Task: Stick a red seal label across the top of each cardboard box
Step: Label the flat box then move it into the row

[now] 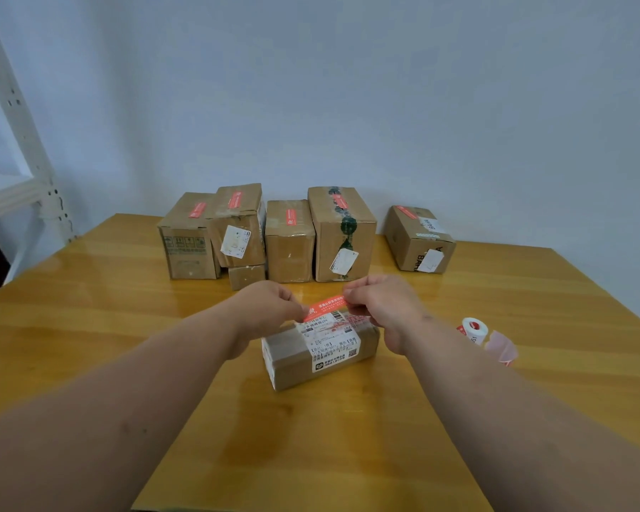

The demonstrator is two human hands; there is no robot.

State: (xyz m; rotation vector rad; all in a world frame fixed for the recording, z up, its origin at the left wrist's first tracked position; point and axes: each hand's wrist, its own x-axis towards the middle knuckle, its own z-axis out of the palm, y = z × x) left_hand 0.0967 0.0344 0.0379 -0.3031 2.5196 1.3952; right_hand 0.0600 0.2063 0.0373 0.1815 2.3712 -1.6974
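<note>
A small cardboard box point(292, 367) with a white shipping label lies in the middle of the wooden table point(126, 290). Just above its far top edge a red seal label point(326, 306) is stretched between my hands. My left hand point(270, 308) pinches its left end and my right hand point(381, 303) pinches its right end. Whether the label touches the box top I cannot tell. At the back stand several cardboard boxes point(291, 242), each with a red seal label on top.
A roll of red labels point(473, 328) lies to the right of my right wrist, with a loose strip of backing paper point(501, 347) beside it. A white metal shelf frame point(15, 123) stands at the far left. A pale wall is behind the boxes.
</note>
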